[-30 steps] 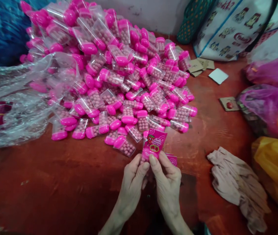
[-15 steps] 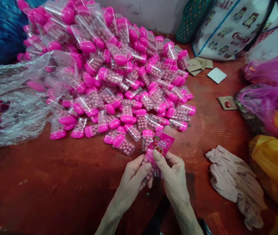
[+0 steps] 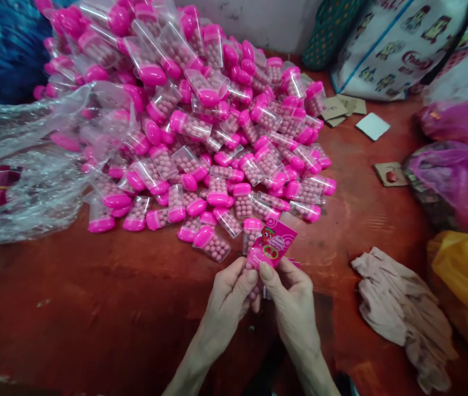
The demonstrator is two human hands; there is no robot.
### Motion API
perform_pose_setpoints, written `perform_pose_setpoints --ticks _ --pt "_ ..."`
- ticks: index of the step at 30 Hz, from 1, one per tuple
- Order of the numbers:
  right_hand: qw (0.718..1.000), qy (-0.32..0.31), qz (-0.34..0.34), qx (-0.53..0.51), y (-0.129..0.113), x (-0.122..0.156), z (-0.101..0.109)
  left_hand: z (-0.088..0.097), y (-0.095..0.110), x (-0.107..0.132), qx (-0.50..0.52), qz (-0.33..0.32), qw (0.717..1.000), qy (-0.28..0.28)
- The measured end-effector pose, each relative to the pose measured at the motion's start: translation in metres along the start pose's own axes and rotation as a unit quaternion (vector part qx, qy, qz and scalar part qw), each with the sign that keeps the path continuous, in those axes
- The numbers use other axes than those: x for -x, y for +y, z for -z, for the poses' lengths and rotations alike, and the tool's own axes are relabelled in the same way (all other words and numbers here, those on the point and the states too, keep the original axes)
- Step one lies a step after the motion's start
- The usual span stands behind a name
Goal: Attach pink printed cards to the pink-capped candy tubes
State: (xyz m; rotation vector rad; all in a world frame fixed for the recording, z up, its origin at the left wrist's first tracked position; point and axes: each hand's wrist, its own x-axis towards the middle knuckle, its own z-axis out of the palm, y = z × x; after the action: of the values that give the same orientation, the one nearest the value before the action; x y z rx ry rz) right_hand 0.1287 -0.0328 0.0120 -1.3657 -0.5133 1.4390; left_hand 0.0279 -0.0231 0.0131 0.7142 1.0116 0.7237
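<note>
My left hand (image 3: 227, 294) is closed around a small clear container of pink candy balls (image 3: 254, 290), tilted low in front of me. With thumb and fingers, my right hand (image 3: 293, 297) pinches a pink printed sleeve label (image 3: 275, 242) showing a strawberry cartoon. The label covers the container's upper end, and both thumbs press near its lower edge. How far the container sits inside the label is partly hidden by my fingers. Just beyond my hands lies a heap of similar pink-capped candy containers (image 3: 217, 198).
Crumpled clear plastic (image 3: 52, 209) lies at left, beside a blue bag (image 3: 6, 49). At right are a beige cloth (image 3: 402, 313), a yellow bag (image 3: 464, 280) and a purple bag (image 3: 464, 165). A printed white bag (image 3: 378, 49) stands behind cardboard pieces (image 3: 335, 110) on the red surface (image 3: 114, 308).
My right thumb has slid down the label, so more of its print shows. The label hides the container's upper end as before. The view has shifted slightly left.
</note>
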Motion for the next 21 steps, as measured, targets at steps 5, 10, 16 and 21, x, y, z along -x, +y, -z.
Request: perform_pose_setpoints --ticks 5,10,16,21 --pt "1.0 0.015 -0.001 0.016 -0.006 -0.005 0.007 0.003 0.007 0.001 -0.095 0.015 0.995 -0.007" --pt "0.999 0.014 -0.036 -0.037 0.002 -0.004 -0.001 0.0 0.002 0.0 -0.11 -0.038 0.993 0.029" --pt "0.992 0.108 -0.013 0.056 0.015 0.003 -0.01 -0.007 -0.01 0.0 0.024 -0.005 0.995 0.096" --pt "0.992 0.088 0.025 0.09 0.01 0.007 -0.009 -0.011 -0.008 -0.003 0.085 0.025 0.991 0.105"
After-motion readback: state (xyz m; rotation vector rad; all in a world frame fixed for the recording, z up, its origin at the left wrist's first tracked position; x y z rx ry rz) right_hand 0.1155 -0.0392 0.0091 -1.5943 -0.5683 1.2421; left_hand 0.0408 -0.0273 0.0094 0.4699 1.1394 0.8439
